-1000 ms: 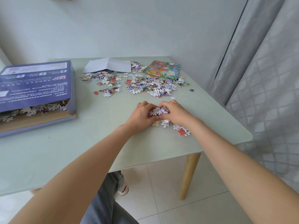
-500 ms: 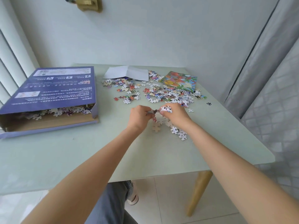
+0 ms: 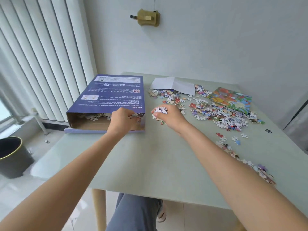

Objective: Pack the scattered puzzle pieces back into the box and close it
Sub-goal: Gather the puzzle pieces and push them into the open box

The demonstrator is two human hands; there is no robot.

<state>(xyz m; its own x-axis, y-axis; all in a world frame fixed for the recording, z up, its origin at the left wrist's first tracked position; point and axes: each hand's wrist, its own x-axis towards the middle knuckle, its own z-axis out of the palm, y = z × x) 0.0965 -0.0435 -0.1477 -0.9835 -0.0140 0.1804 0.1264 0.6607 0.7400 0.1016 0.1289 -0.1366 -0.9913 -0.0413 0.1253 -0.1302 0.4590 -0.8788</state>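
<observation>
The blue puzzle box [image 3: 115, 94] lies flat at the table's back left, its near end open, with several pieces [image 3: 95, 116] inside. My left hand [image 3: 122, 120] is at that open end, pinching a few pieces. My right hand [image 3: 168, 114] hovers just right of the box, closed around a handful of pieces [image 3: 160, 110]. A large scatter of loose pieces [image 3: 215, 112] covers the table's back right. A smaller trail of pieces [image 3: 246, 157] runs along the right edge.
A folded white sheet [image 3: 173, 84] and a colourful picture sheet [image 3: 231, 99] lie at the back of the pale green table [image 3: 158, 155]. A black bin [image 3: 11, 155] stands on the floor at left. Vertical blinds hang behind the box.
Both hands lifted pieces from the small pile and carried them left to the box. The view turned left, so the box now sits near the middle.
</observation>
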